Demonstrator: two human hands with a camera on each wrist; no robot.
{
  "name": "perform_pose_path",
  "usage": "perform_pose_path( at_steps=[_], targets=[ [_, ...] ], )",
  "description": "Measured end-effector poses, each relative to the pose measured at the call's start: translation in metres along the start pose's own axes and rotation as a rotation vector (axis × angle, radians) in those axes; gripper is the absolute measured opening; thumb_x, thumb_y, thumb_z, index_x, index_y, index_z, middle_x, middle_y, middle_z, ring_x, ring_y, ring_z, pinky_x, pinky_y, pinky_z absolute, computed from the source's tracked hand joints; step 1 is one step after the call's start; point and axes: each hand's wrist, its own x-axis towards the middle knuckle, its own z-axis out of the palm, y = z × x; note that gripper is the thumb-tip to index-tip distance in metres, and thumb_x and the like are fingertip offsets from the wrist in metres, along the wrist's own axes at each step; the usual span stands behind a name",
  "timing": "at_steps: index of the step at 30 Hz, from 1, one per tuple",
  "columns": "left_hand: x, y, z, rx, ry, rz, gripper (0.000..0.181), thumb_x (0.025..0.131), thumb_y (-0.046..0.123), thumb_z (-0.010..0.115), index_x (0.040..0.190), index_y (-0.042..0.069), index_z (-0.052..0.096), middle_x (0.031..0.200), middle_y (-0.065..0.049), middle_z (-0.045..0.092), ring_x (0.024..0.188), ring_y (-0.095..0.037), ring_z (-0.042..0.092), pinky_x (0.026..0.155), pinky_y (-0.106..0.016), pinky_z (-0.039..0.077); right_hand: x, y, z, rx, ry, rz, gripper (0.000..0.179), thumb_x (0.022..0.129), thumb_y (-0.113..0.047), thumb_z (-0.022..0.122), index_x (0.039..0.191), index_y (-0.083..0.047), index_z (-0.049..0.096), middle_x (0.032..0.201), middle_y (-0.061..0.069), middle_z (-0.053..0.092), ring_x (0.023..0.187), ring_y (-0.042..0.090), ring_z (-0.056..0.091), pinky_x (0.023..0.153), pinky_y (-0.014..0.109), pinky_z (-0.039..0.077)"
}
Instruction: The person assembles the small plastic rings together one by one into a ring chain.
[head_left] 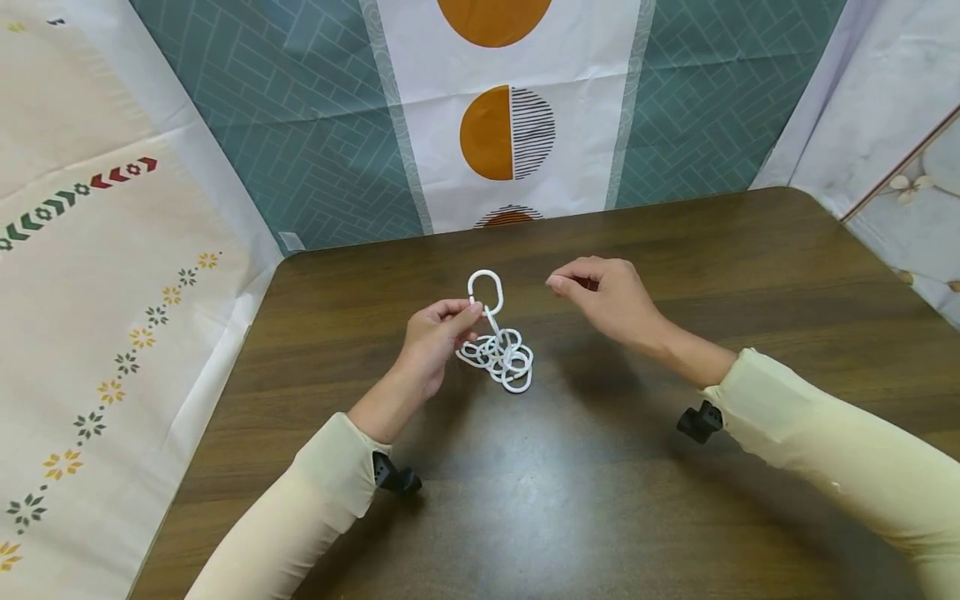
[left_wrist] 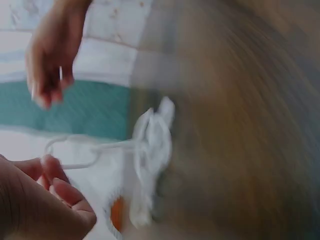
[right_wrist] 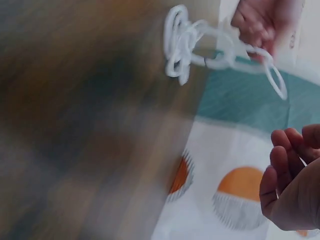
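Observation:
A chain of white plastic C-shaped links (head_left: 516,360) lies bunched on the wooden table in the head view. One end of it is raised, where my left hand (head_left: 442,337) pinches the top link (head_left: 486,283) between thumb and fingers. The links below run down from that one to the heap. To the right, apart from the chain, my right hand (head_left: 611,292) hovers with loosely bent fingers and nothing visible in them. In the right wrist view the raised link (right_wrist: 278,80) hangs a short way from the right fingertips (right_wrist: 278,137). Both wrist views are blurred.
The brown wooden table (head_left: 300,500) extends on all sides of the chain. Behind it hangs a teal and white patterned cloth (head_left: 315,125), with a cream cloth (head_left: 90,333) at the left. Each sleeve cuff carries a small black device (head_left: 700,422).

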Motion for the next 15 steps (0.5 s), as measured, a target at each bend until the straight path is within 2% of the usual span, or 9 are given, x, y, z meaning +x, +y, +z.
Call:
perform_pose_path(
  at_steps=[5,11,13,15],
  targets=[
    [0.005,-0.01,-0.028,0.177,0.055,-0.122,0.021,0.091,0.018,0.068,0.105,0.003,0.065,0.088,-0.002,0.072,0.06,-0.007,0.056,0.068,-0.026,0.04,-0.008,0.019,-0.015,-0.054,-0.024,0.089,0.014,0.093,-0.019,0.065,0.094,-0.009,0.075,0.085,0.004,0.07,0.071,0.017,0.057,0.06,0.026,0.042],
    [0.009,-0.019,-0.046,0.228,0.098,-0.184,0.019,0.092,0.018,0.066,0.104,0.004,0.064,0.074,0.009,0.068,0.058,-0.006,0.056,0.063,-0.025,0.037,-0.015,0.033,-0.025,-0.103,-0.091,0.156,0.02,0.096,-0.02,0.061,0.099,-0.006,0.073,0.092,0.01,0.07,0.074,0.021,0.054,0.064,0.032,0.041],
    [0.009,-0.02,-0.049,0.243,0.105,-0.206,0.019,0.092,0.018,0.065,0.105,0.004,0.064,0.073,0.009,0.067,0.058,-0.006,0.056,0.062,-0.024,0.036,-0.017,0.037,-0.027,-0.124,-0.116,0.16,0.021,0.096,-0.02,0.06,0.1,-0.004,0.073,0.095,0.011,0.07,0.077,0.023,0.055,0.067,0.035,0.043],
    [0.009,-0.021,-0.05,0.26,0.117,-0.218,0.021,0.093,0.019,0.064,0.109,0.005,0.062,0.08,0.005,0.068,0.062,-0.008,0.058,0.063,-0.025,0.037,-0.018,0.041,-0.028,-0.154,-0.14,0.158,0.021,0.097,-0.019,0.059,0.102,-0.004,0.072,0.099,0.012,0.069,0.083,0.024,0.057,0.071,0.038,0.044]
  ],
)
